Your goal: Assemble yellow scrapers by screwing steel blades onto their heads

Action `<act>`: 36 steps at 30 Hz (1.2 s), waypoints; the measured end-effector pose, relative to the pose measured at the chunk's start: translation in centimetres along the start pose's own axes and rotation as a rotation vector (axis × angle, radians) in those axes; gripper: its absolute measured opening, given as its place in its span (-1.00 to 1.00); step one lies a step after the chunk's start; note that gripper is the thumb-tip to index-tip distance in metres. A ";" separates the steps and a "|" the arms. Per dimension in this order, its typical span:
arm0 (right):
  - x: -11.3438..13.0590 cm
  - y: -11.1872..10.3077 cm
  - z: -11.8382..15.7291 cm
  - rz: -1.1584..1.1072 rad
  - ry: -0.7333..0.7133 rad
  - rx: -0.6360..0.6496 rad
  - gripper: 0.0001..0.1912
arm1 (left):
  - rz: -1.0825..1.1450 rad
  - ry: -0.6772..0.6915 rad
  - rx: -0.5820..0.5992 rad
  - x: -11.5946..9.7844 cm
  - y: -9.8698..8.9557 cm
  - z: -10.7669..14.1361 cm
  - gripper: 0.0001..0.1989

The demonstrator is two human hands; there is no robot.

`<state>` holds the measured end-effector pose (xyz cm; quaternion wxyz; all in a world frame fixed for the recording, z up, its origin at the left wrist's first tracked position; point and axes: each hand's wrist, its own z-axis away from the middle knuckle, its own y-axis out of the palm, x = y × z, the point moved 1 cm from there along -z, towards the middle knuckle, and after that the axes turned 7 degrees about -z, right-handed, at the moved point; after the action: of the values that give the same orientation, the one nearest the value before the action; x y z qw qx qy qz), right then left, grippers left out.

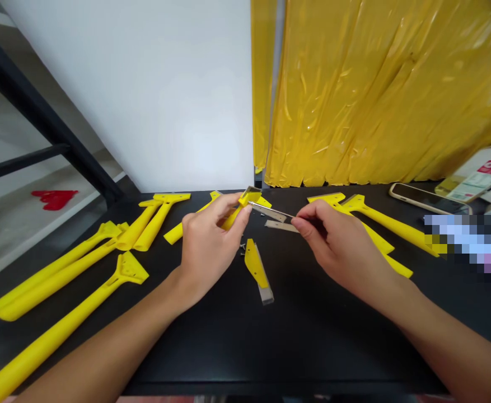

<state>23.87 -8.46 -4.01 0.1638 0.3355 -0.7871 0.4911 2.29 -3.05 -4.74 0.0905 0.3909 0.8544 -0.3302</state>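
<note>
My left hand (209,246) is closed around a yellow scraper (250,197), its head pointing up and away with a blade along the edge. Pinched between the thumb and fingers of my right hand (337,238) is a thin metal screwdriver (274,210); its tip meets the scraper's head near my left thumb. Its handle end is hidden in my palm. Below the hands, a loose yellow blade clamp plate (256,263) lies on a grey blade (266,295). Another bare blade (279,225) rests behind, beside several small screws (242,248).
Several yellow scraper handles (73,313) lie on the black table (211,347) at left, and more yellow scrapers (392,226) at right. A phone (428,200) sits at the back right. A white panel (165,101) and yellow plastic-wrapped stack (375,101) stand behind.
</note>
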 end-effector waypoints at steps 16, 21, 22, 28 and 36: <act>-0.4 0.8 0.1 0.001 0.002 0.087 -0.70 | -0.038 0.018 0.014 0.4 0.2 -0.1 -0.84; -0.4 1.1 0.1 -0.055 0.018 0.100 -0.71 | -0.063 0.043 0.000 0.2 0.1 -0.1 -0.83; -0.5 1.2 0.2 -0.087 0.033 0.084 -0.76 | -0.064 0.045 0.002 0.2 0.1 0.0 -0.83; -0.9 0.9 -0.1 -0.015 -0.029 0.075 -0.74 | -0.078 0.068 -0.003 0.3 0.1 -0.2 -0.82; -1.1 0.5 -0.4 -0.158 0.044 0.060 -0.77 | -0.101 0.117 0.017 0.2 0.1 -0.1 -0.81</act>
<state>24.28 -7.59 -4.77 0.2091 0.3907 -0.7392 0.5072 2.25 -2.85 -4.78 0.0204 0.3664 0.8742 -0.3181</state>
